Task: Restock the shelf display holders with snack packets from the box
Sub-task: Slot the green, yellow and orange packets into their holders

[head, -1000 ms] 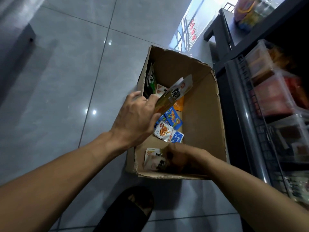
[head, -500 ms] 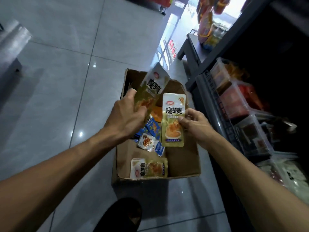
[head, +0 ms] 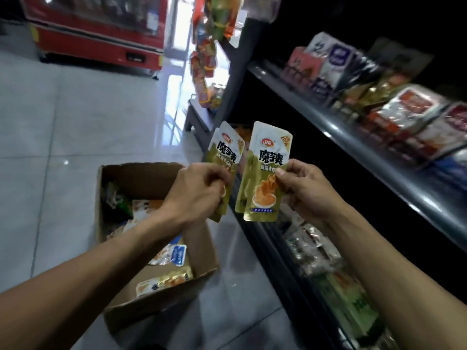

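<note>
My left hand point(head: 199, 190) grips a small stack of green-gold snack packets point(head: 226, 152), held upright above the box. My right hand point(head: 307, 189) pinches another green-gold packet point(head: 265, 173) by its right edge, with a second one behind it. Both sets are side by side in mid-air, in front of the dark shelf. The open cardboard box point(head: 202, 251) stands on the floor below my left arm, with several packets point(head: 165, 282) lying inside.
A dark shelf unit point(head: 353, 147) runs along the right, its upper level lined with snack packs point(head: 404, 109) and its lower level with more packets point(head: 310, 248). Hanging snack strips point(head: 206, 59) are at the aisle end. A red cabinet point(head: 96, 29) stands across the tiled floor.
Both hands rose out of the box with packets and now hold them up at shelf height. The view tilted up from the box towards the shelves.
</note>
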